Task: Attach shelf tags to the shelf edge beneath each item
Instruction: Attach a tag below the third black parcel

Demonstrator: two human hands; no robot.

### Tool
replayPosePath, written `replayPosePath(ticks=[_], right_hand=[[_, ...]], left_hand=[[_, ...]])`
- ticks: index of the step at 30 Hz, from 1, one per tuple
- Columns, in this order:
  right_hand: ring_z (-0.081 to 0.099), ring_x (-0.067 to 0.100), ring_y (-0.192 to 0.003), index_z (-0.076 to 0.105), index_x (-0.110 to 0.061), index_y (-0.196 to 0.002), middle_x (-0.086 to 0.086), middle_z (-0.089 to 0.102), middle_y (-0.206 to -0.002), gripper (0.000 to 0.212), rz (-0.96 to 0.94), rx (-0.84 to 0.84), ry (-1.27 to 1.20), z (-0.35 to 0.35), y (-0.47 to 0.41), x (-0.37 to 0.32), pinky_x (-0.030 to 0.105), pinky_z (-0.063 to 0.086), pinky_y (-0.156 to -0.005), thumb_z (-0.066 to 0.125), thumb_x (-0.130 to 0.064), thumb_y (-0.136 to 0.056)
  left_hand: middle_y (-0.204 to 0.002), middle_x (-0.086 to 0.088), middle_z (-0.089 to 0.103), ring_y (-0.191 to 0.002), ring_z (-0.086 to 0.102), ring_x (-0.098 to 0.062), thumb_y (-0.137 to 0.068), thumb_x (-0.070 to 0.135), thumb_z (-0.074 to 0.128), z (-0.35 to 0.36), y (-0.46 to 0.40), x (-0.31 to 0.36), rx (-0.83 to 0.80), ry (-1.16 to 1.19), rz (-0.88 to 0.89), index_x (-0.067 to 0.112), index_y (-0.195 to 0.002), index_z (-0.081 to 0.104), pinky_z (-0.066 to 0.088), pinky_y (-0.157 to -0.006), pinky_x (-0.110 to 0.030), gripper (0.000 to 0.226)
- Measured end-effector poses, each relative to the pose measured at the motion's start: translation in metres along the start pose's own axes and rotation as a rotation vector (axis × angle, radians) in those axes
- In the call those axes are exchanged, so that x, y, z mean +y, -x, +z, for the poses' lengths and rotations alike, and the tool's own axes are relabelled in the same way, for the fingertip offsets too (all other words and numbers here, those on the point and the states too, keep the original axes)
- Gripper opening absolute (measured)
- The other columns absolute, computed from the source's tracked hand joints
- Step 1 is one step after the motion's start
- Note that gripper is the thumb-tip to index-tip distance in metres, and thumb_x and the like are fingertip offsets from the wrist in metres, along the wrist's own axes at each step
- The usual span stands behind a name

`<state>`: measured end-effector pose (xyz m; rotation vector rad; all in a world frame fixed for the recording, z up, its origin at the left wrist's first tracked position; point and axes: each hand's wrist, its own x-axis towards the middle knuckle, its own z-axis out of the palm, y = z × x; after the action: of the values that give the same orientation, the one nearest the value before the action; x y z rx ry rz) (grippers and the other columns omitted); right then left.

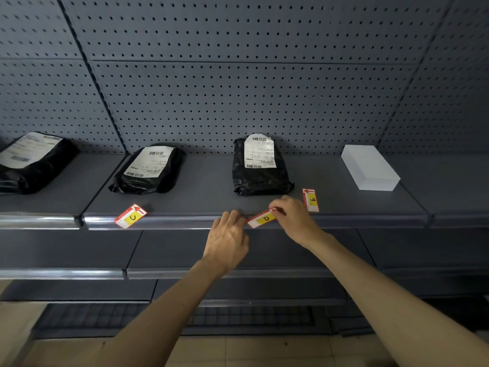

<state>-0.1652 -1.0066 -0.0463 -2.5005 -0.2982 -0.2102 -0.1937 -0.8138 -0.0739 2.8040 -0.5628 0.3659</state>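
A red, white and yellow shelf tag marked D [262, 219] lies tilted against the shelf edge strip [185, 221], below a black parcel [260, 168]. My right hand [293, 215] pinches the tag's right end. My left hand [229, 238] presses its fingertips on the strip at the tag's left end. A tag marked C [131, 216] lies loose on the shelf front below another black parcel [149, 170]. A tag marked E [311, 200] lies on the shelf to the right of my right hand.
A third black parcel [29, 161] sits at the far left and a white box [370, 168] at the right. Dark pegboard [238, 88] backs the shelf. Lower shelves [79, 271] with clear edge strips run below my arms.
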Motion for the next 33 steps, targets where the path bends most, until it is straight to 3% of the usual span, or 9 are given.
replayPosePath(ticks=[8, 14, 20, 27, 33], right_hand=[[0.057, 0.01, -0.082, 0.06, -0.013, -0.105, -0.002, 0.054, -0.096, 0.012, 0.012, 0.024, 0.018, -0.005, 0.005, -0.002, 0.019, 0.045, -0.069, 0.058, -0.017, -0.094], [0.055, 0.007, -0.077, 0.06, -0.013, -0.105, -0.006, 0.051, -0.098, 0.013, -0.007, 0.091, 0.122, -0.045, 0.009, 0.007, 0.013, 0.038, -0.062, 0.058, -0.02, -0.093], [0.062, 0.019, -0.081, 0.062, -0.012, -0.093, 0.003, 0.06, -0.096, 0.007, 0.06, 0.113, 0.207, -0.092, 0.015, 0.035, 0.03, 0.051, -0.065, 0.058, -0.017, -0.092], [0.059, 0.018, -0.078, 0.061, -0.012, -0.089, 0.004, 0.061, -0.092, 0.01, 0.077, 0.11, 0.26, -0.123, 0.013, 0.092, 0.027, 0.041, -0.063, 0.059, -0.022, -0.091], [0.058, 0.023, -0.079, 0.059, -0.011, -0.089, 0.005, 0.059, -0.091, 0.014, 0.012, 0.049, 0.258, -0.135, 0.001, 0.137, 0.031, 0.043, -0.063, 0.056, -0.024, -0.092]], left_hand=[[-0.121, -0.003, 0.053, -0.108, 0.048, -0.021, -0.091, 0.023, 0.048, -0.008, -0.008, -0.003, -0.033, -0.008, 0.019, 0.016, -0.123, 0.056, 0.043, -0.097, -0.035, 0.034], [-0.103, -0.006, 0.058, -0.096, 0.052, -0.024, -0.088, 0.02, 0.051, -0.031, -0.031, 0.011, 0.032, 0.022, -0.005, 0.011, -0.099, 0.058, 0.047, -0.084, -0.036, 0.016], [-0.095, -0.006, 0.062, -0.094, 0.054, -0.027, -0.088, 0.02, 0.051, -0.045, -0.07, 0.054, 0.055, 0.068, -0.049, 0.01, -0.092, 0.06, 0.046, -0.081, -0.038, 0.014], [-0.111, -0.012, 0.061, -0.108, 0.052, -0.03, -0.089, 0.039, 0.054, -0.017, -0.116, 0.124, -0.14, 0.047, -0.112, 0.007, -0.106, 0.061, 0.045, -0.093, -0.044, 0.036], [-0.131, -0.014, 0.053, -0.123, 0.044, -0.031, -0.085, 0.065, 0.047, 0.025, -0.152, 0.172, -0.311, -0.151, -0.365, 0.008, -0.126, 0.054, 0.038, -0.1, -0.044, 0.07]])
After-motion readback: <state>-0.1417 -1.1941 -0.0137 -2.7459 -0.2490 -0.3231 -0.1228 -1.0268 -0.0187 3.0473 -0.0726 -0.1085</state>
